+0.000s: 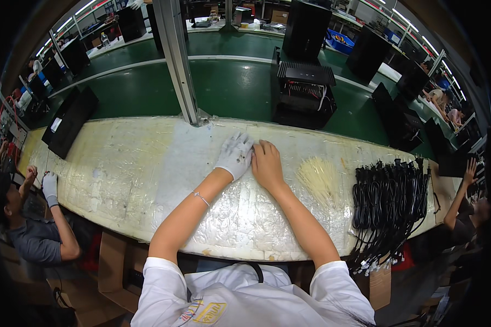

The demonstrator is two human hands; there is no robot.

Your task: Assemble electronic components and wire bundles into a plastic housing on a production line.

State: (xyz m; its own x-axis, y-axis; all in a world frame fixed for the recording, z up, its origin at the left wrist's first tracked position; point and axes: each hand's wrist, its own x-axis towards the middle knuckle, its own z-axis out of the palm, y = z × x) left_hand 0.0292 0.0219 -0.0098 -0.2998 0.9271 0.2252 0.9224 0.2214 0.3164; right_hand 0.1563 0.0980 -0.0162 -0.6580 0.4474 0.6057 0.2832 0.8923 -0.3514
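My left hand (237, 155), in a white glove with dark smudges, lies on the covered worktable (131, 180) with its fingers stretched forward. Beside it rests my bare right hand (266, 163), palm down, its fingers a little bent. The two hands touch or nearly touch at their inner sides, and I see nothing held in either. To the right of my right hand is a spread bundle of pale cable ties (317, 179). Farther right lies a large pile of coiled black power cords (390, 196), their light connectors hanging over the near edge.
A metal post (177, 65) rises at the table's far edge. Beyond it, a green conveyor (229, 82) carries an open black computer case (304, 92). A black panel (70, 122) lies at the left. Co-workers sit at both sides. Cardboard boxes (117, 267) stand below the near edge.
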